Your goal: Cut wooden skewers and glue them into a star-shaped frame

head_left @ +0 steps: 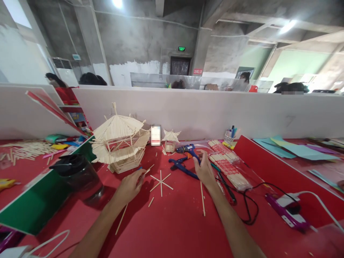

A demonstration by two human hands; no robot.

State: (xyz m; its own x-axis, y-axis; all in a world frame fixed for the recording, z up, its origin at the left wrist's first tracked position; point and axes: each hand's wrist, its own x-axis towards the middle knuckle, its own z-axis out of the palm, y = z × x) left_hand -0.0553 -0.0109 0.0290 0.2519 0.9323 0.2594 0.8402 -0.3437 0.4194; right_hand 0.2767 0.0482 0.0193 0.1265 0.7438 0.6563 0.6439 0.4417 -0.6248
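Observation:
My left hand [131,186] rests on the red table [174,222] with its fingers pinched on a thin wooden stick [147,170], just in front of a large pagoda model [119,143] built of sticks. My right hand [204,168] is closed round the handle of a blue glue gun [185,157] that lies on the table. Between the hands lies a star of crossed sticks [161,182]. A loose stick [202,193] lies by my right wrist.
A small stick pavilion [171,139] stands at the back by a white divider wall [215,111]. Packs of chopsticks [228,163] lie to the right, with a black cable [249,204] and a purple power strip [286,211]. A dark jar [80,175] stands left. People sit beyond the divider.

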